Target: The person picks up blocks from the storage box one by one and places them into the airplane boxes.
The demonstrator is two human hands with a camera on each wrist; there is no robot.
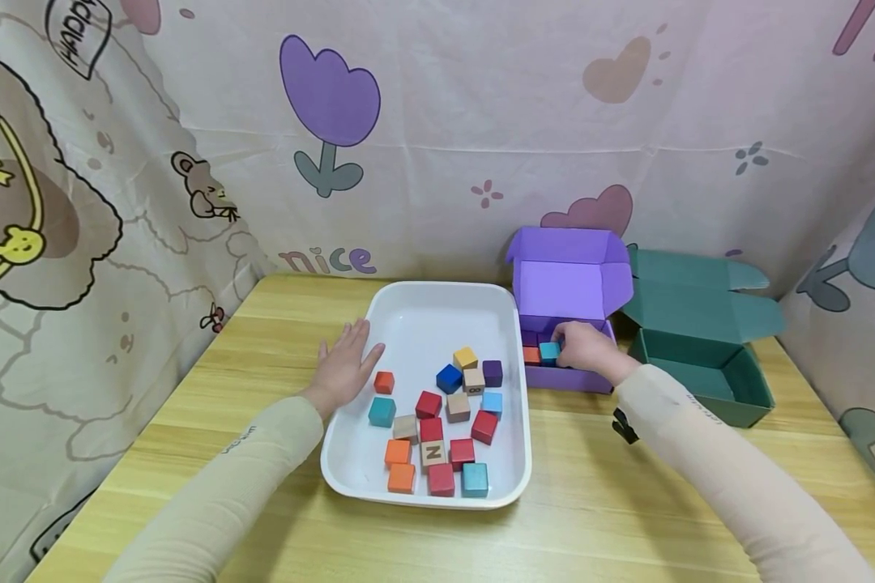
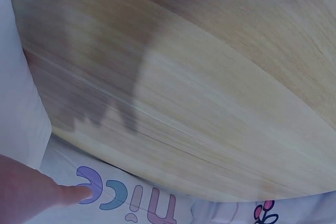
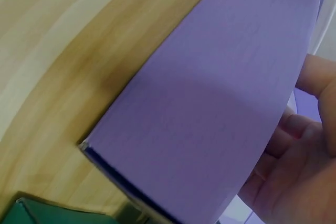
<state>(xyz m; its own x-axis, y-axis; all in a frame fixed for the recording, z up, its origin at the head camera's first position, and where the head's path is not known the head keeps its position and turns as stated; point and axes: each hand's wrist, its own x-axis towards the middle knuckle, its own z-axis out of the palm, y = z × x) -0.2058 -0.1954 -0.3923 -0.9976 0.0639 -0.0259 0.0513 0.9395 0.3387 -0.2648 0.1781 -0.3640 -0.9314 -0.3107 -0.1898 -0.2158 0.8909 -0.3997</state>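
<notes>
On the smooth wood-grained bench (image 1: 226, 380), the left hand (image 1: 341, 368) spreads its fingers wide over the ten o'clock rim of the glossy white tray (image 1: 437, 312); a light press there should steady it. Sharp-edged painted and plain wooden cubes (image 1: 441, 479) lie mostly from its centre to six o'clock. At the tray's three o'clock, the right hand (image 1: 586, 348) dips into the purple cardboard box (image 1: 565, 380) beside a blue cube (image 1: 548, 353); whether it pinches anything, I cannot tell. Cubes seat best squarely, clear of thin walls. Rightmost: a matt green cardboard box (image 1: 678, 356).

Blocks (image 1: 428, 405) in tray (image 1: 437, 316), boxes (image 1: 570, 380) to right
</notes>
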